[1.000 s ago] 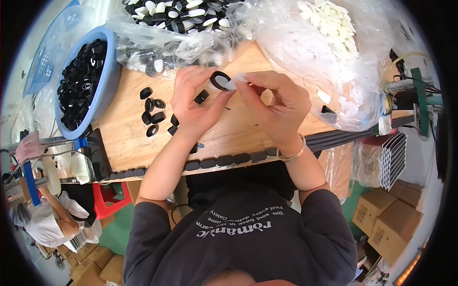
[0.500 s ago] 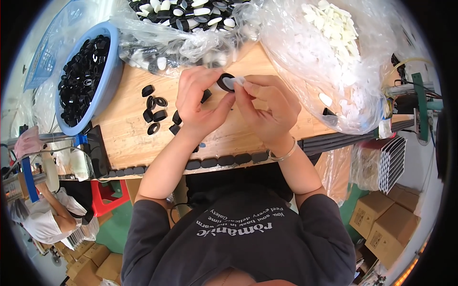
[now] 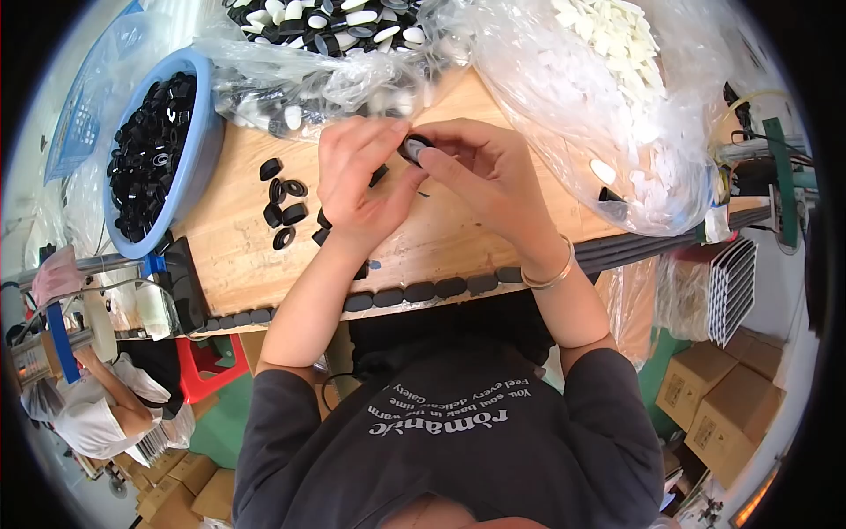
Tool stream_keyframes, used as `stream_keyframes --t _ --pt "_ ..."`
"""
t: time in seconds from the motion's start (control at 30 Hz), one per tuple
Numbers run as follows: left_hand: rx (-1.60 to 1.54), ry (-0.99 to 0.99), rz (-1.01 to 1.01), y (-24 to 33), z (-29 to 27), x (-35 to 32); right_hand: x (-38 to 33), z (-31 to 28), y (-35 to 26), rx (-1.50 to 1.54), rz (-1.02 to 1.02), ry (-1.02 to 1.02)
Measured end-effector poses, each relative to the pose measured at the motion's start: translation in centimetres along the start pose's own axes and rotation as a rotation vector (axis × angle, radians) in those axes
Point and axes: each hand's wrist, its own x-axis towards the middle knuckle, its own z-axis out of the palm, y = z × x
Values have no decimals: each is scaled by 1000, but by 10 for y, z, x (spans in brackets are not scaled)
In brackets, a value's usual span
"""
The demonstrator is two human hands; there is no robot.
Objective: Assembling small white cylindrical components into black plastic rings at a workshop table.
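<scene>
Between my two hands, over the wooden table (image 3: 238,203), is a small black round cap (image 3: 406,157) with a greyish disc showing inside its rim. My left hand (image 3: 357,176) grips the cap at its far edge between fingers and thumb. The thumb of my right hand (image 3: 493,176) presses on the disc, and its fingers curl behind the cap. Several loose black caps and rings (image 3: 284,210) lie left of my left hand. A few more black pieces (image 3: 321,236) sit partly hidden behind my left wrist.
A blue basin (image 3: 204,132) full of black caps stands at the left. Far off, clear plastic (image 3: 291,78) bears mixed black and white pieces. A clear bag (image 3: 546,115) at the right holds white oval pieces. Black padding (image 3: 388,298) lines the near table edge. Another person (image 3: 106,410) works at far left.
The pale piece pinched in my right fingers has gone into the black cap's opening. My right thumb has moved left onto it, and the right fingers have closed around the cap.
</scene>
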Motion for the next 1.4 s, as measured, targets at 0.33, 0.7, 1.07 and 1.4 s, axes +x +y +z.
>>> stream_keyframes --t 0.33,0.7,1.07,1.4 --pt "27 -2 36 2 -1 1 6 0 6 16 78 -7" --pt "50 -48 7 2 1 -7 14 -6 16 -16 188 -42" --pt "22 -22 -264 -8 5 -8 33 -125 -14 -971 -215 397" --pt "-30 -72 -275 -15 5 -7 84 -210 -6 -1338 127 -30"
